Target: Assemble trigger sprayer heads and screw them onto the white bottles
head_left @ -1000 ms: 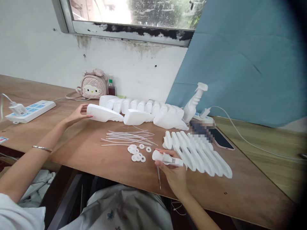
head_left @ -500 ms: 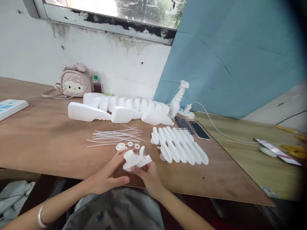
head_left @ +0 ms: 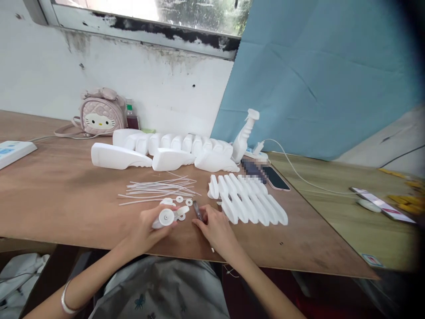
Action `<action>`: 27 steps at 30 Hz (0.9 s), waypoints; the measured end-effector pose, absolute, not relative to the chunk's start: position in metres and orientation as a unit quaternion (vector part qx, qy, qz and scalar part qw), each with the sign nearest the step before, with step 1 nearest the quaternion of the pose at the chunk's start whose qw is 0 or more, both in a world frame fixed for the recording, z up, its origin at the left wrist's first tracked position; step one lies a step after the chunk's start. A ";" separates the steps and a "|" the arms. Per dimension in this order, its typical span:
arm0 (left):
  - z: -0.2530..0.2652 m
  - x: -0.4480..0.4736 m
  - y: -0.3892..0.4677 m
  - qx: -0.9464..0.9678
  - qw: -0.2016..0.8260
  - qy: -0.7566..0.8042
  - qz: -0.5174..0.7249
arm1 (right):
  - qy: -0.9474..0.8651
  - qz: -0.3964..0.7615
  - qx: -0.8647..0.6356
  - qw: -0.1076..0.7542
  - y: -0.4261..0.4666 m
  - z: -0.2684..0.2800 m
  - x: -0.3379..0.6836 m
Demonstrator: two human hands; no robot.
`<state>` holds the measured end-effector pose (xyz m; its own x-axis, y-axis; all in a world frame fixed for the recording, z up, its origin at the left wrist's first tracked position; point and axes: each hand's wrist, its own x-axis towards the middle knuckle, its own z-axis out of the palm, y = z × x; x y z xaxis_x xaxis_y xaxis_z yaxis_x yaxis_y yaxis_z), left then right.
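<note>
My left hand (head_left: pixel 146 228) is closed around a white trigger spray head (head_left: pixel 166 217), turned so its round threaded-looking opening faces me. Between the thumb and fingers of my right hand (head_left: pixel 217 228) is a small, slim, dark grey tool (head_left: pixel 197 210) with a shiny look; its exact kind cannot be made out. Small white ring washers (head_left: pixel 189 202) lie just beyond both hands, some partly hidden by the spray head. Thin white tubes (head_left: pixel 159 188) are strewn behind them. To the right of my right hand, more white spray heads (head_left: pixel 254 206) lie side by side in rows.
White plastic bottles (head_left: pixel 121 156) lie along the back of the brown table (head_left: pixel 66 199). One bottle fitted with a spray head (head_left: pixel 242 137) stands upright beside a power strip. Phones (head_left: pixel 276 178), a pink bag (head_left: pixel 101 116) and a small drink bottle (head_left: pixel 132 117) are farther out.
The spray head has turned in my left hand, its round opening now towards me. My right hand has let go of it, moved right and now holds the dark tool.
</note>
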<state>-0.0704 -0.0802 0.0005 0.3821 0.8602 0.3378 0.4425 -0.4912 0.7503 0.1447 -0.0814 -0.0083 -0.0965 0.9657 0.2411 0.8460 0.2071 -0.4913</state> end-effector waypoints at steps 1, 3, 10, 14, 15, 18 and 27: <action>-0.001 -0.068 -0.083 0.791 0.286 0.412 0.351 | -0.734 0.135 -0.611 0.263 -0.082 -0.006 0.147; -0.003 -0.063 -0.087 0.804 0.290 0.400 0.330 | -0.718 0.193 -0.596 0.304 -0.087 0.004 0.151; -0.011 -0.057 -0.094 0.824 0.267 0.385 0.319 | -0.571 0.354 -0.470 0.573 -0.118 0.047 0.148; -0.011 -0.057 -0.093 0.824 0.273 0.382 0.318 | -0.617 0.320 -0.401 0.596 -0.128 0.036 0.138; -0.011 -0.057 -0.092 0.824 0.273 0.380 0.319 | -0.635 0.305 -0.396 0.589 -0.129 0.032 0.136; -0.012 -0.057 -0.092 0.827 0.267 0.380 0.316 | -0.705 0.222 -0.375 0.560 -0.130 0.025 0.135; -0.012 -0.056 -0.093 0.857 0.206 0.351 0.317 | -0.860 0.066 -0.260 0.433 -0.136 0.031 0.128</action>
<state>-0.0561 -0.0930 -0.0116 0.5520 0.7319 0.3995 0.4709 -0.6691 0.5750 0.1285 -0.1360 0.0308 -0.4893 0.5039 0.7118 0.3898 0.8565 -0.3383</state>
